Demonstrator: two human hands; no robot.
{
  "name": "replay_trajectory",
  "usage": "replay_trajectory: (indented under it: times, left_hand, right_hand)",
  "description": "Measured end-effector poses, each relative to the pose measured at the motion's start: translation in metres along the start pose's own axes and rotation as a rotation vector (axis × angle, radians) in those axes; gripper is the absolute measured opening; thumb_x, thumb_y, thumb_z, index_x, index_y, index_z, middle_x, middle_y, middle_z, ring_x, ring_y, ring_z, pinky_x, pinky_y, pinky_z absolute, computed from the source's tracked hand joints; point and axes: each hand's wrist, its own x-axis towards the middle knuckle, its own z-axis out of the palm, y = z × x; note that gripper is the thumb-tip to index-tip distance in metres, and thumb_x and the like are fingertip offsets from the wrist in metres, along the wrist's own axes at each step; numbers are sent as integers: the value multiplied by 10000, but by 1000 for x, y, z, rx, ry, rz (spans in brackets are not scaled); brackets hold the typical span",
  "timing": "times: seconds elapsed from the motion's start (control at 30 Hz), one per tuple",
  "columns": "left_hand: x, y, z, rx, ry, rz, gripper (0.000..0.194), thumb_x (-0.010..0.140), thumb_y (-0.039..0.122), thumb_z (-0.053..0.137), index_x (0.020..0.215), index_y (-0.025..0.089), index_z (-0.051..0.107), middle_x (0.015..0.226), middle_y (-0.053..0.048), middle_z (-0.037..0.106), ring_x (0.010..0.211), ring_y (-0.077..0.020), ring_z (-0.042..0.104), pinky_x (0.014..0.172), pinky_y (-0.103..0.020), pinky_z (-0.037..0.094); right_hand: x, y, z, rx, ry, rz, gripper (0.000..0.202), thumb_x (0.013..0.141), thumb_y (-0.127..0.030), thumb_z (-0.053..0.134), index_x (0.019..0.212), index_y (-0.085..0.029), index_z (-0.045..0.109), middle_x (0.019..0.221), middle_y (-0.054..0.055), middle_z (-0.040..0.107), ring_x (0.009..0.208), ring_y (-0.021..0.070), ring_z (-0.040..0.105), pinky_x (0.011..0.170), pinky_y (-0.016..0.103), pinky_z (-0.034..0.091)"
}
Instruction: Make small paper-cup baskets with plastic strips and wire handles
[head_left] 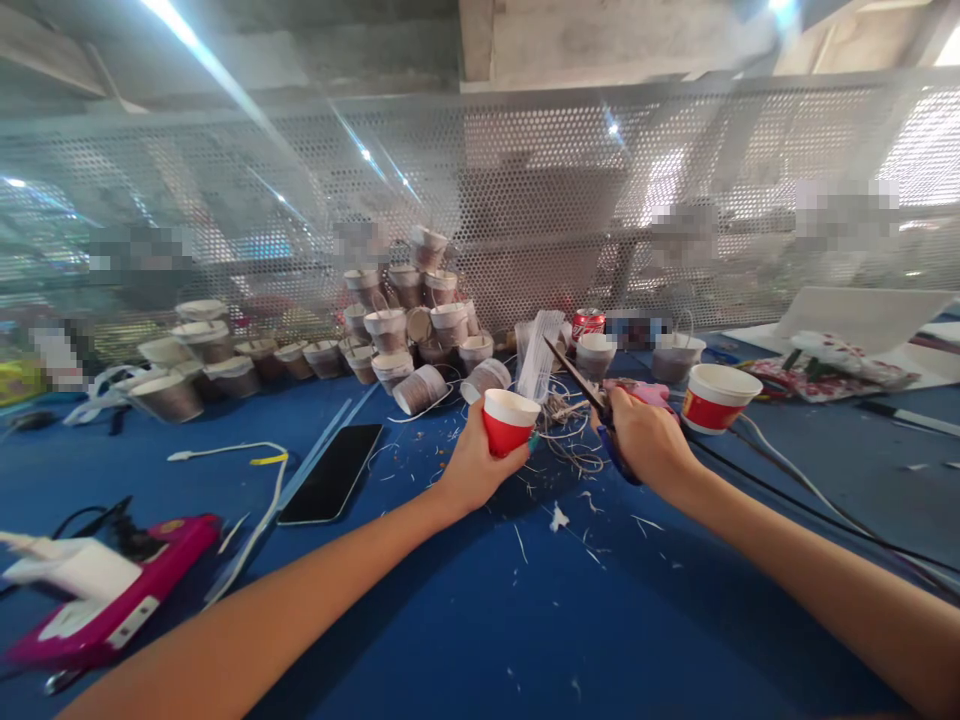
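My left hand (474,462) is wrapped round a red paper cup (507,428) with a white upper band, held upright above the blue table (450,620). In my right hand (651,440) is a pair of scissors (589,385), dark blades pointing up and left toward the cup, a blue handle showing under the fingers. The blades are apart from the cup. To the right of that hand stands a red and white paper cup (718,400). Behind the held cup lie a bundle of clear plastic strips (540,355) and a tangle of string (574,435).
Several small grey-brown cups with loop handles (388,330) are stacked at the back. A soda can (589,322) stands among them. On the left lie a phone (331,474), a white cable (281,480) and a magenta power strip (142,585). Scraps (559,518) litter the table.
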Motion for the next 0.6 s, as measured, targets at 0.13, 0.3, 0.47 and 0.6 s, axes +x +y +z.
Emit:
replay_trajectory:
  times: [0.13, 0.3, 0.47, 0.6]
  left_hand:
    - [4, -8, 2, -241, -50, -56, 583, 696, 304, 601, 1173, 139, 311, 1073, -108, 514, 925, -198, 528, 827, -373, 447]
    - [6, -12, 4, -410, -50, -118, 566, 687, 335, 621, 1135, 141, 335, 1037, -93, 520, 918, -193, 529, 845, -380, 445]
    - [4, -6, 3, -465, -72, -131, 574, 651, 335, 651, 1117, 162, 364, 1054, -91, 523, 911, -203, 542, 809, -383, 473]
    - [3, -4, 3, -522, -69, -149, 562, 648, 337, 649, 1107, 168, 372, 1040, -83, 542, 892, -201, 557, 788, -383, 493]
  right_hand:
    - [1, 1, -3, 13, -67, -14, 221, 870, -300, 346, 923, -125, 470, 833, 115, 647, 695, 213, 621, 514, 263, 315]
    - [1, 3, 3, 57, -47, -153, 184, 831, -290, 436, 905, -122, 446, 815, 110, 629, 709, 206, 607, 535, 253, 319]
    - [4, 12, 8, -11, 162, -147, 301, 824, -430, 406, 890, -142, 460, 831, 109, 621, 720, 224, 591, 501, 258, 279]
    - [6, 18, 8, -43, 229, -191, 377, 822, -506, 363, 879, -154, 484, 841, 109, 620, 782, 235, 574, 529, 263, 295]
